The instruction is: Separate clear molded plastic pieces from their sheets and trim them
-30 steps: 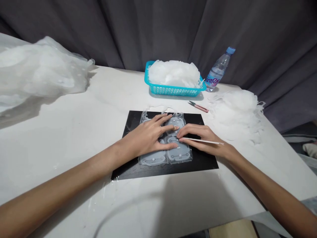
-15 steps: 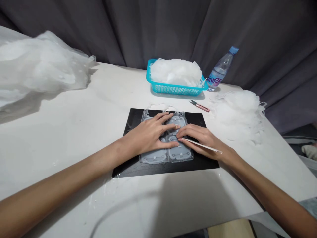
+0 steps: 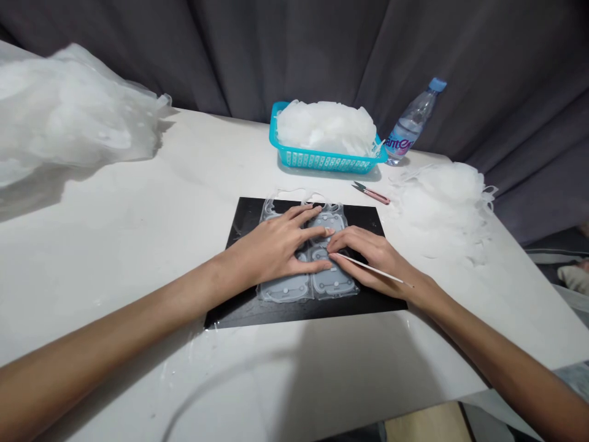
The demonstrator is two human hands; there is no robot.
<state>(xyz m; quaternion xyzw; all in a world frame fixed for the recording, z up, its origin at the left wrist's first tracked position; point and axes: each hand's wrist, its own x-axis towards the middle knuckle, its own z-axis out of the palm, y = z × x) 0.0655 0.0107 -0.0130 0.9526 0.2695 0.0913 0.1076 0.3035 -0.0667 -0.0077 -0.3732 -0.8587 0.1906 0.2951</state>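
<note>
Resting flat in the head view, the left hand (image 3: 280,248) fans its fingers wide over a translucent, moulded plastic sheet with rounded pale-grey panels (image 3: 335,279), thumb and forefinger well apart on the right-hand panels. And here's the right hand (image 3: 368,255), thumb and fingertips pinching a slim white stick (image 3: 381,272) close to the sheet's middle, just beside the left fingertips! The stick's far end slants back toward the right wrist; whether its near tip touches the plastic, the fingers hide. The sheet lies on a black rectangular mat (image 3: 377,304), its looped clear edging poking past the far side onto the smooth white table (image 3: 115,245). Beyond the mat, small pink-handled snips (image 3: 372,193) lie with blades apart. Farther back sits a turquoise plastic basket (image 3: 331,161), heaped with thin white pieces (image 3: 326,129), a clear blue-capped bottle (image 3: 409,129) just beside it. Over to the right, a loose white pile (image 3: 446,196); far left, a bulky translucent bag (image 3: 78,110); behind everything, a dark grey curtain (image 3: 285,49).
</note>
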